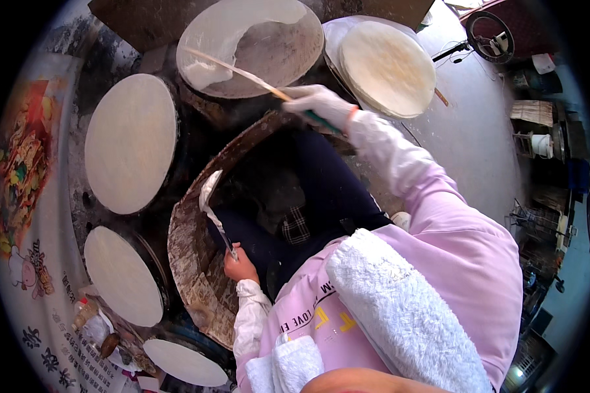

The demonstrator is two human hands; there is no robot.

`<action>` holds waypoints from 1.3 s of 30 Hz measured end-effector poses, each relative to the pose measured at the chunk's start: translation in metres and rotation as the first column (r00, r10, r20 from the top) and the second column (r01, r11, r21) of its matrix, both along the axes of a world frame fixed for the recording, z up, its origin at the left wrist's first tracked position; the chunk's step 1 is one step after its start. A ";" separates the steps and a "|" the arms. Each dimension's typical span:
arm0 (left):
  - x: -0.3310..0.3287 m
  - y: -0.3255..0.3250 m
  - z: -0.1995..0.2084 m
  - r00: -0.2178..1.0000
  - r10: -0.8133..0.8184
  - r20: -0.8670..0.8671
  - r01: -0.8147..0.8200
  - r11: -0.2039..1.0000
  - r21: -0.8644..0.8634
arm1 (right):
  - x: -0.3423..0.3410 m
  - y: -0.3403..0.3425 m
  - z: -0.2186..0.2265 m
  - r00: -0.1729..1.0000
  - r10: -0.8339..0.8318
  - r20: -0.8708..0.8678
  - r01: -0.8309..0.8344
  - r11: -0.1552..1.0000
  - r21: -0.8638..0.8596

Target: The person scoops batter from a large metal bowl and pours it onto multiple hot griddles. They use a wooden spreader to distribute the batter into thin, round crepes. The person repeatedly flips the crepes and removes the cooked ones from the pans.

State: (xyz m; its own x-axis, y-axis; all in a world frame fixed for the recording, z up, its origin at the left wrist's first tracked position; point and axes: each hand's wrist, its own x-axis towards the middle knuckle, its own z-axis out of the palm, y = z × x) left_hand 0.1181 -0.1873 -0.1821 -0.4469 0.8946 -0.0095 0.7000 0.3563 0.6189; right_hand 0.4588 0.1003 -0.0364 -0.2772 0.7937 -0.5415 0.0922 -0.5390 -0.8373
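My right hand (321,105), in a white glove, is closed around a long wooden spreading stick (242,71) with a green end. The stick reaches left across the far round griddle (278,56). Pale batter (210,36) covers that griddle's left and far side, and the rest of its surface is bare. My bare left hand (241,265) grips the handle of a batter-coated ladle (210,196), held over my left knee. Its head points away from me, beside the curved, crusted guard (193,216). The ladle's exact shape is partly masked by batter.
Thin round sheets lie on further griddles at the left, such as the upper one (131,144) and the lower one (124,275). A stack of finished flatbreads (388,69) stands at the far right. A ring light (490,37) is beyond it.
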 end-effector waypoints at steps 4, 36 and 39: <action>-0.007 -0.001 0.004 0.999 -0.016 0.045 0.015 1.000 0.020 | -0.100 0.009 -0.032 0.911 -0.096 -0.401 0.080 0.995 -0.058; -0.024 -0.016 -0.004 0.991 0.041 0.128 -0.042 0.999 0.011 | -0.166 -0.069 -0.065 0.930 -0.345 -0.129 0.350 0.936 0.018; -0.016 -0.011 -0.001 0.996 0.036 0.081 -0.038 0.999 0.028 | -0.131 -0.081 -0.075 0.920 -0.387 -0.054 0.389 0.920 0.037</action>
